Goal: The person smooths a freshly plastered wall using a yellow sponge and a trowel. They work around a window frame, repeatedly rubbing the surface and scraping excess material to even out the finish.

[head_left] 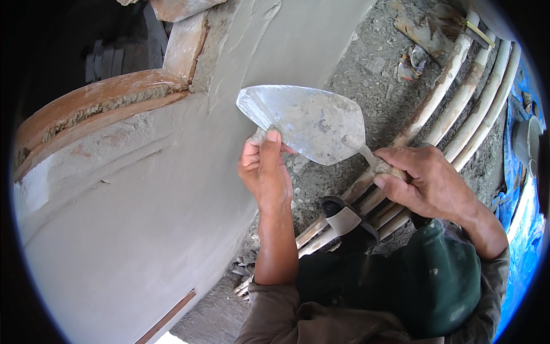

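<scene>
A pointed masonry trowel is held up in front of me, its grey metal blade smeared with dried mortar. My right hand wraps around its handle. At the near edge of the blade, close to the tip, my left hand is closed, with the thumb on the metal. A bit of grey stuff shows by these fingers; I cannot tell whether it is mortar. Left of the trowel stands a plastered wall with a smooth, wet-looking grey surface.
A wooden frame edges a dark opening at upper left. Several long poles run across the rough ground to the right. A sandalled foot rests on them. Blue sheeting and a grey bucket-like container are at far right.
</scene>
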Motion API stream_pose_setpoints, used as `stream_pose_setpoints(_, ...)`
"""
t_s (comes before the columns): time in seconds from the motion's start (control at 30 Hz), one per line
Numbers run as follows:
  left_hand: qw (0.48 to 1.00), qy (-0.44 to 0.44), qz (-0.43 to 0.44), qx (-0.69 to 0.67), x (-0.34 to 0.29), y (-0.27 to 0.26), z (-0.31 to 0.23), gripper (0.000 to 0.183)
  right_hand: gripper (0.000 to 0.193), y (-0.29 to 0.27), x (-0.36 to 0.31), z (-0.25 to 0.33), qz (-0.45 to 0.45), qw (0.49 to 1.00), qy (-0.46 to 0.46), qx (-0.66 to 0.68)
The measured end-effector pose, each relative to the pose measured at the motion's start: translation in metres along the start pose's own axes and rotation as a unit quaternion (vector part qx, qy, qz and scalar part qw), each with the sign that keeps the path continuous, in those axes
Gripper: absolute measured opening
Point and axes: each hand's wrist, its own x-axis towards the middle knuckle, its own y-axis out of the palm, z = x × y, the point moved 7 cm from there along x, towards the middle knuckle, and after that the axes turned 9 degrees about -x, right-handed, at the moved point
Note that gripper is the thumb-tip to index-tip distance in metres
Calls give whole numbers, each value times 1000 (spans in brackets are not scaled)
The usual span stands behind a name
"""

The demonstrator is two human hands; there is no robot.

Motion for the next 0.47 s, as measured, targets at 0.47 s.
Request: stream_pose_setpoints(0.47,1000,5,-22,-9,-12,-16,3,12,38,2,1,3,12,999,-31,-27)
